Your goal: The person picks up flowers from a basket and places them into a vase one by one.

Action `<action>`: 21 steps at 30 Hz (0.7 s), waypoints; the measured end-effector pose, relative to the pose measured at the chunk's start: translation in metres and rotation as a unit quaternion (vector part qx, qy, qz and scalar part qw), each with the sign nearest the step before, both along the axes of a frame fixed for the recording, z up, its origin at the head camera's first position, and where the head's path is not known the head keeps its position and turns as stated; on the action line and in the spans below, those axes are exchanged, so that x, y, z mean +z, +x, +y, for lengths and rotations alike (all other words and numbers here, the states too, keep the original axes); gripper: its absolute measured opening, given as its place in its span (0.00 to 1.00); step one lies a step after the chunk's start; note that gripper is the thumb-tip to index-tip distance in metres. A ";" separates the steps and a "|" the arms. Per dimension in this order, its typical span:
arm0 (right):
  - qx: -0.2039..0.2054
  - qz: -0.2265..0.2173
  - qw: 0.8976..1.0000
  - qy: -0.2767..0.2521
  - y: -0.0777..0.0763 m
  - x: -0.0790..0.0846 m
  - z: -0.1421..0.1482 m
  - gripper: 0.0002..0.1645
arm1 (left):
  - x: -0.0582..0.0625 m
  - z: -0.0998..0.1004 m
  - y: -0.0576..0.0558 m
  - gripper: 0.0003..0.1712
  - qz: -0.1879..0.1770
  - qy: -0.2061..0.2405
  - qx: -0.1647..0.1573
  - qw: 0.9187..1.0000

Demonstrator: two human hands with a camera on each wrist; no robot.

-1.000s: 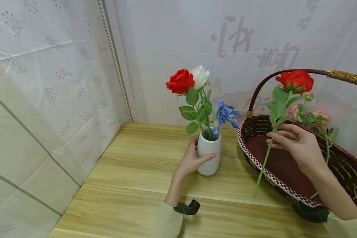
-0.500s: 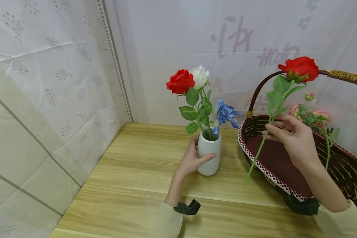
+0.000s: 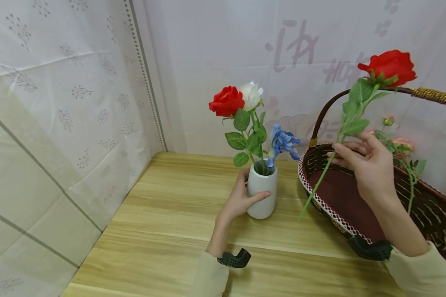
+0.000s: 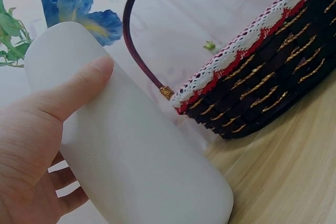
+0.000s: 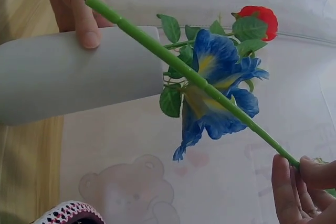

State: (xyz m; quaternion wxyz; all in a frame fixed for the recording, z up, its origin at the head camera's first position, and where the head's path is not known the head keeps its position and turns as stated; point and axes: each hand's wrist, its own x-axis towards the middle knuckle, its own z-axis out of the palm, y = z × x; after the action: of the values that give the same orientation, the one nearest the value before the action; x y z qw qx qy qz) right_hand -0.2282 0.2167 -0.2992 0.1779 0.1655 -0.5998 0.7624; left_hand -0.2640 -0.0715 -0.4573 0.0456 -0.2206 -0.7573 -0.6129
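My left hand (image 3: 238, 201) grips the side of a white vase (image 3: 262, 194) that stands upright on the table, thumb across its front. In the vase are a red rose (image 3: 226, 101), a white rose (image 3: 250, 95) and a blue iris (image 3: 282, 142). Over the basket, my right hand (image 3: 373, 169) pinches the green stem of a second red rose (image 3: 390, 68) between thumb and fingers. That rose tilts, bloom up to the right, and its bare stem end (image 5: 97, 6) points down toward the vase. The left wrist view shows the thumb (image 4: 86, 85) along the vase wall.
A dark woven basket (image 3: 342, 222) with lace trim and an arched handle (image 3: 328, 105) stands right of the vase. Pink roses (image 3: 403, 146) lean inside its far side. The wooden table (image 3: 163, 231) meets printed curtains at the back and left.
My right hand has raised the second red rose and brought its stem end up and leftward, nearer the vase. The left hand keeps its hold on the vase.
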 end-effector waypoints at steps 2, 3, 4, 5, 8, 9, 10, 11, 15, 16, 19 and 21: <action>-0.002 0.002 1.000 -0.005 -0.001 0.002 -0.002 0.22 | 0.000 0.000 0.000 0.50 0.001 0.001 0.000 1.000; -0.004 0.005 1.000 -0.008 -0.001 0.003 -0.002 0.22 | 0.000 0.000 0.000 0.50 0.001 0.002 0.000 1.000; -0.006 0.007 1.000 -0.009 -0.002 0.004 -0.003 0.22 | 0.000 0.000 0.000 0.49 0.002 0.002 0.000 1.000; -0.007 0.008 1.000 -0.012 -0.002 0.005 -0.004 0.22 | 0.000 0.000 0.000 0.49 0.002 0.003 0.000 1.000; -0.013 0.015 1.000 -0.015 -0.002 0.008 -0.006 0.20 | 0.001 0.000 0.001 0.49 0.002 0.005 0.000 1.000; -0.013 0.018 1.000 -0.021 -0.002 0.009 -0.007 0.20 | 0.001 0.000 0.001 0.49 0.000 0.004 0.000 1.000; -0.012 0.020 0.999 -0.027 -0.002 0.010 -0.008 0.20 | 0.002 0.000 0.001 0.49 0.000 0.003 0.000 1.000; -0.011 0.021 0.999 -0.033 -0.003 0.011 -0.008 0.20 | 0.002 0.000 0.001 0.49 -0.001 0.002 0.001 1.000; -0.006 0.032 0.997 -0.066 -0.005 0.015 -0.011 0.20 | 0.002 0.000 0.001 0.50 -0.004 0.000 0.000 1.000; -0.005 0.034 0.997 -0.071 -0.005 0.015 -0.012 0.21 | 0.002 0.000 0.001 0.50 -0.003 0.000 0.000 1.000; -0.011 0.041 0.996 -0.079 -0.006 0.017 -0.014 0.22 | 0.002 0.000 0.001 0.50 -0.002 0.000 -0.001 1.000; -0.016 0.044 0.996 -0.081 -0.007 0.018 -0.015 0.23 | 0.001 0.000 0.001 0.49 -0.001 0.001 0.000 1.000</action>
State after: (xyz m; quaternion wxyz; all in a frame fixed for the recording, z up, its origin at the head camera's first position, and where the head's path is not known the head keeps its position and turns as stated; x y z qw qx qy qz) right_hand -0.2350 0.2019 -0.2809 0.2290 0.1745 -0.5301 0.7976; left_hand -0.2632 -0.0711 -0.4559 0.0449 -0.2205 -0.7565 -0.6140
